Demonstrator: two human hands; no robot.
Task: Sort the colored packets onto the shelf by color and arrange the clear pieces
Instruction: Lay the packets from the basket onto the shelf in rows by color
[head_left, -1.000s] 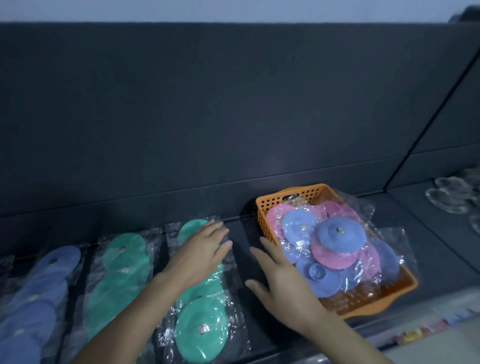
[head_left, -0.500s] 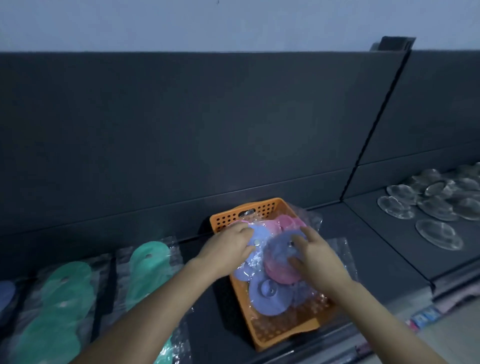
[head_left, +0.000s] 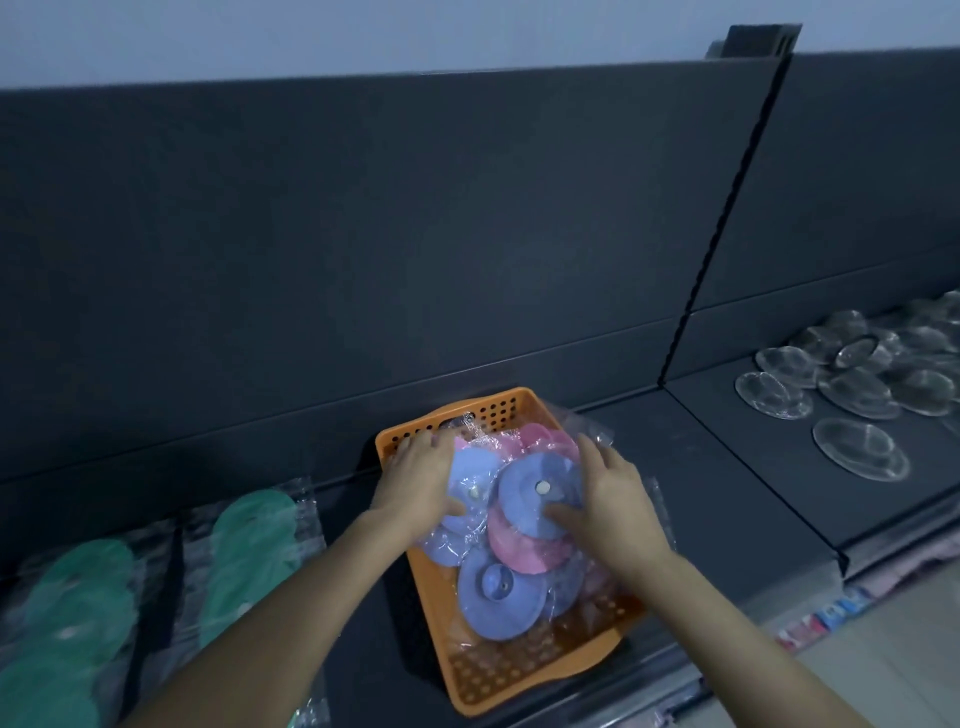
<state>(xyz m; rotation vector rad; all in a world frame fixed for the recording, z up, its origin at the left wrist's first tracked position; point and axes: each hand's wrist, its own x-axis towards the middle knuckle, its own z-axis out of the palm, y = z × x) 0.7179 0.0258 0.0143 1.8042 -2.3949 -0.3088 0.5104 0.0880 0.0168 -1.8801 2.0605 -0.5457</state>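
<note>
Dim light, dark grey back panel (head_left: 363, 234), slotted upright (head_left: 727, 218), pale wall (head_left: 311, 36) above, light floor (head_left: 909, 649)

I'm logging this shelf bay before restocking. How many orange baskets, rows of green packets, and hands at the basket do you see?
Orange basket: 1
Green packet rows: 2, the right row and the left row
Hands on the basket's packets: 2, the left hand and the right hand
Total: 5

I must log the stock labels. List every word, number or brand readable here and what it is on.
No text can be read.
The colored labels on the front edge of the shelf, lower right: too blurred to read.
The bagged packets in the orange basket: no print visible.
</note>
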